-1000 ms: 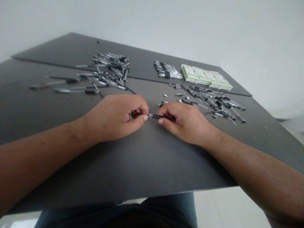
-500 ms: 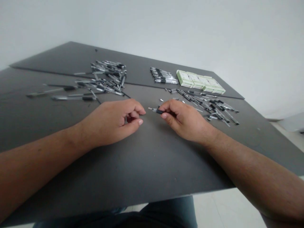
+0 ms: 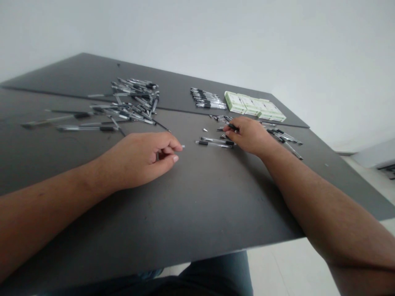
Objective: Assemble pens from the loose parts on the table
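Note:
My left hand [image 3: 148, 160] is held over the table with fingers curled and thumb a little apart. A small silvery piece [image 3: 183, 146] shows at its index fingertip; how it is held is not clear. Farther right, my right hand [image 3: 247, 133] pinches a pen [image 3: 233, 127] by its black part; the palm hides the rest. Just below those fingers, two clear pens [image 3: 214, 142] with black grips lie side by side. A small metal pen tip [image 3: 205, 130] rests to their upper left.
At the left is a loose heap of pens [image 3: 132, 107]. A neat row of pens [image 3: 206, 98] lies at the back beside green-and-white boxes [image 3: 254, 106]. More pen parts [image 3: 288, 139] are scattered beyond my right hand. A seam crosses the grey table [image 3: 185, 213].
My right hand has moved away from the left, toward the scattered parts. Two pens now show where it was. The left hand stays nearly still, with a silvery piece now visible at its fingertip.

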The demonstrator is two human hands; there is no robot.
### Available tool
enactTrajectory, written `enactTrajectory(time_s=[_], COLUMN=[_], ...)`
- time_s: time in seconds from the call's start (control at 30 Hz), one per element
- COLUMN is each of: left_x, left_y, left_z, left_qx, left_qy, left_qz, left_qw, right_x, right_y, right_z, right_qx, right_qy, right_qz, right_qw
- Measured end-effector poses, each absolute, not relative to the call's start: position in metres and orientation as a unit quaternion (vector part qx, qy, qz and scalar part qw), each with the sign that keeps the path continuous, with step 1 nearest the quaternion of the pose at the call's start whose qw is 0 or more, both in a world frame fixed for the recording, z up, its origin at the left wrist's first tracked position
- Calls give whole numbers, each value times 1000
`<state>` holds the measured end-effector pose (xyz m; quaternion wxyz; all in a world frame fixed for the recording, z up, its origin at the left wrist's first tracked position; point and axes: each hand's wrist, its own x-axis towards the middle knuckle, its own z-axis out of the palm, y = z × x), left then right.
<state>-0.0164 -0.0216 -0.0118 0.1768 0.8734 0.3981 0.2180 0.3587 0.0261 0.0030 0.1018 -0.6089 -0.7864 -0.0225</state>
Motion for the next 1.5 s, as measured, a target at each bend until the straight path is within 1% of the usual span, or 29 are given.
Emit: enactTrajectory(time_s=[0.17, 0.43, 0.57, 0.83, 1.0, 1.13, 1.5], left_x=[-15, -15, -15, -15, -15, -16, -15], left_y=[-20, -18, -17, -17, -19, -19, -18], left_z=[-13, -15, -16, -14, -12, -13, -13], left_qx=[875, 883, 888, 897, 901, 902, 898], left_qy=[397, 387, 380, 370, 369, 368, 377], left_qz=[214, 208, 204, 194, 181, 176, 164], left_qw=[174, 165, 159, 143, 137, 143, 160], right_x=[362, 360, 357, 362, 368, 370, 359], right_y=[33, 41, 43, 40, 37, 35, 39], right_z=[-6, -7, -6, -5, 1, 5, -2], right_qx=[-584, -600, -607, -593, -593, -598, -618], right_qy=[-809, -798, -793, -804, -804, -800, -784], right_qz=[-37, -52, -51, -25, -36, -41, -63], right_qw=[56, 6, 3, 30, 13, 20, -16])
